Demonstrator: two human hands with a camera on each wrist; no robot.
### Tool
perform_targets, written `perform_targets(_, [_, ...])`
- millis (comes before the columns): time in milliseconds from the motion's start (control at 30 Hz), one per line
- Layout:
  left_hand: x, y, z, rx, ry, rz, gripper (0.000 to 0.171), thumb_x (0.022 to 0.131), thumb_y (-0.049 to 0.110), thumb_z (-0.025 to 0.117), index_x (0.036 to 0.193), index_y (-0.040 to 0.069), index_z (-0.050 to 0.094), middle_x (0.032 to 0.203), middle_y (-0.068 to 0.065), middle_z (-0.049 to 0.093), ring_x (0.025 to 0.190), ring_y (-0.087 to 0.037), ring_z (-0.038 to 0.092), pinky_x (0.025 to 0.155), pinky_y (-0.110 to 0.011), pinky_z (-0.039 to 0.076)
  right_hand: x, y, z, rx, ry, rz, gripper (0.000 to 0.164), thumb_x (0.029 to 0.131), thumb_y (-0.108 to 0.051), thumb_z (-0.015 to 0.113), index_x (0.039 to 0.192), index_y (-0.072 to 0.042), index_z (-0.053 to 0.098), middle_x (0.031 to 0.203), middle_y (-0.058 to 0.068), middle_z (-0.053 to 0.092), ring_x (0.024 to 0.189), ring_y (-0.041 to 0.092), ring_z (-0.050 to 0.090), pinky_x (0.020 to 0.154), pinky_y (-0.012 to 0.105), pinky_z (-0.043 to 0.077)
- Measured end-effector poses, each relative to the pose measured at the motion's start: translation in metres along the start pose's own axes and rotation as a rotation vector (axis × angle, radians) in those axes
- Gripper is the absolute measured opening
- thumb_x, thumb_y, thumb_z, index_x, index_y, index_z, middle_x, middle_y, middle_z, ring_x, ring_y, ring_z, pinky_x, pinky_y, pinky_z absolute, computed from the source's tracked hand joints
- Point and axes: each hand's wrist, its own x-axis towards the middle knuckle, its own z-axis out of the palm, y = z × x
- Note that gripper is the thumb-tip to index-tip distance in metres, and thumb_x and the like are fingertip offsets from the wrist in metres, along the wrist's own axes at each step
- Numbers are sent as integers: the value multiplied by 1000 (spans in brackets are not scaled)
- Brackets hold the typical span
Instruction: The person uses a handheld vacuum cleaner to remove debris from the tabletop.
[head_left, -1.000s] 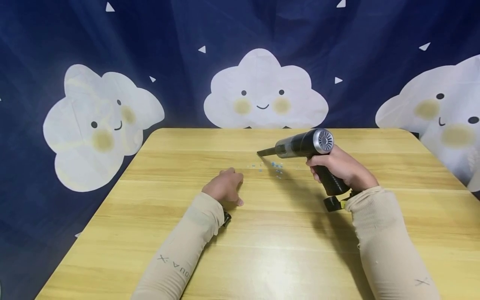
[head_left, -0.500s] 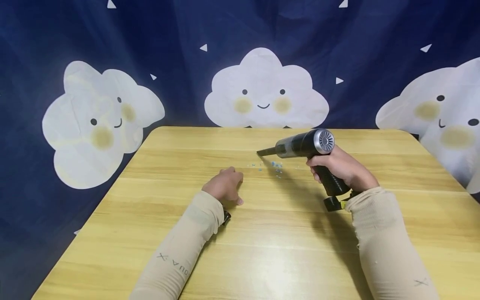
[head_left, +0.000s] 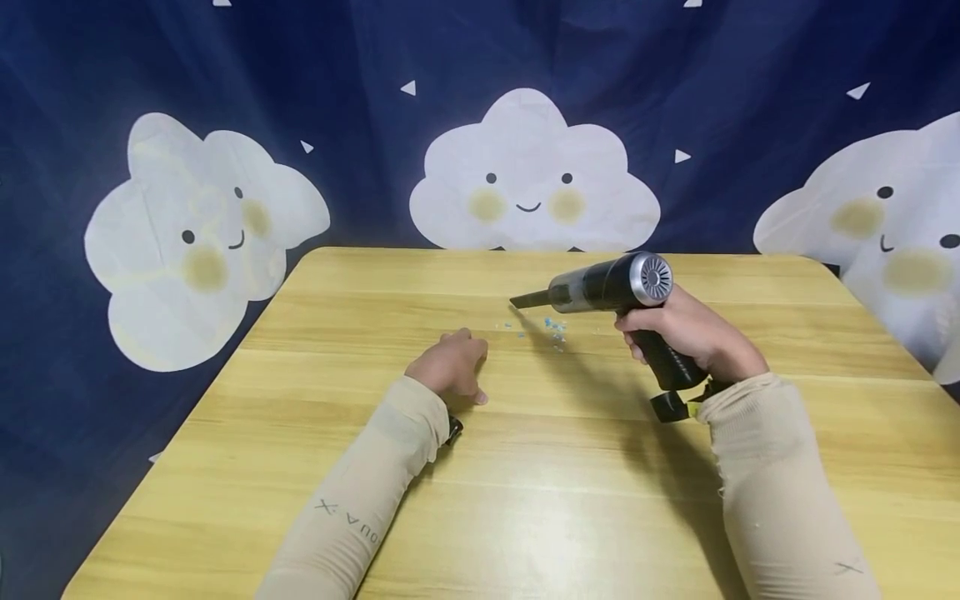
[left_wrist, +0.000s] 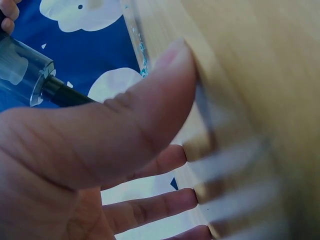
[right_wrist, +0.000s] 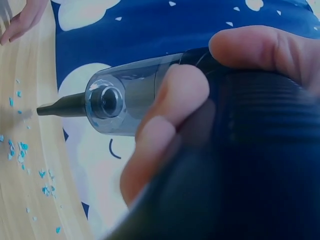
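My right hand grips the black handle of a handheld vacuum cleaner, fingers wrapped around it. Its narrow black nozzle points left and slants down, the tip close over the table. Small blue and pale scraps lie scattered just on the near side of the nozzle. Through the clear dust cup in the right wrist view, bits cling inside near the inlet. My left hand rests its fingertips on the table left of the scraps, thumb apart, holding nothing.
The wooden table has rounded far corners. Behind it hangs a dark blue cloth printed with smiling white clouds and small triangles. A black wrist strap device sits under the right wrist.
The head view has tipped slightly downward. The vacuum cleaner has shifted only a little, its nozzle still beside the scraps. My left hand stays in place.
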Motion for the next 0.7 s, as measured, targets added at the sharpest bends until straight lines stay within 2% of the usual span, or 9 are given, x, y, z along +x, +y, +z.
perform_targets(267, [1, 0, 0, 2, 2, 4, 64, 71, 31, 83, 124, 11, 54, 122, -9, 47, 108, -27, 44, 86, -41, 50, -3, -5, 4, 6, 3, 13, 44, 88, -1, 55, 128, 2, 38, 70, 13, 51, 53, 20, 53, 52, 33, 50])
perform_targets(567, [1, -1, 1, 14, 9, 9, 60, 71, 31, 84, 119, 12, 55, 119, -8, 48, 106, -26, 44, 84, -41, 50, -7, -11, 8, 90, 5, 39, 43, 95, -17, 56, 130, 0, 37, 71, 13, 53, 56, 20, 55, 54, 32, 51])
perform_targets(700, [1, -1, 0, 10, 5, 4, 59, 71, 32, 83, 119, 12, 55, 119, -8, 47, 106, -26, 44, 84, -41, 50, -9, -15, 8, 88, -7, 44, 42, 97, -23, 55, 127, 2, 39, 71, 12, 54, 58, 20, 56, 56, 33, 53])
